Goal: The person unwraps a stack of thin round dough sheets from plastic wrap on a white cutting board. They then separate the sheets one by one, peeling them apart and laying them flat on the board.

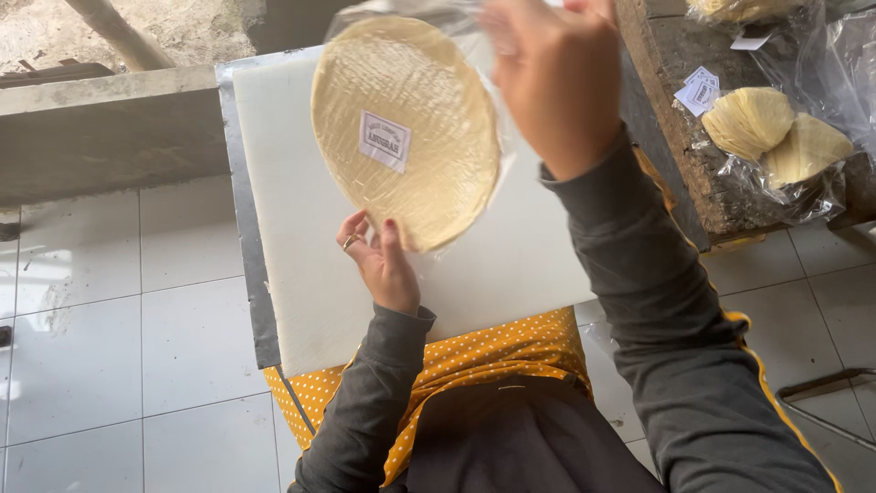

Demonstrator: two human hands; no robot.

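Item count, as seen from your head camera: one round stack of thin pale-yellow wafers [406, 128] sealed in one clear plastic bag [497, 160], with one small white label [384, 141] stuck near the middle of its face; one white board [301, 274] with a grey metal edge, lying flat under the stack; two more bagged wafer packs [776, 132] folded in half, far right on one rough wooden bench [693, 137]; a further bagged pack [744, 9] only partly in view at the far right edge; a few loose white labels [701, 91] on that bench, number too small to count with certainty; one yellow cloth with white dots [493, 356] across your lap. Hands: two, both yours. Your left hand [383, 260] grips the near rim of the stack from below, thumb and fingers closed on the plastic, one ring showing on a finger. Your right hand [547, 73] is raised at the far right rim, blurred, and closed on the loose top of the bag. The stack is held tilted above the board, between your two hands, its labelled face turned toward you. Grey-white floor tiles [137, 319] lie to the left.
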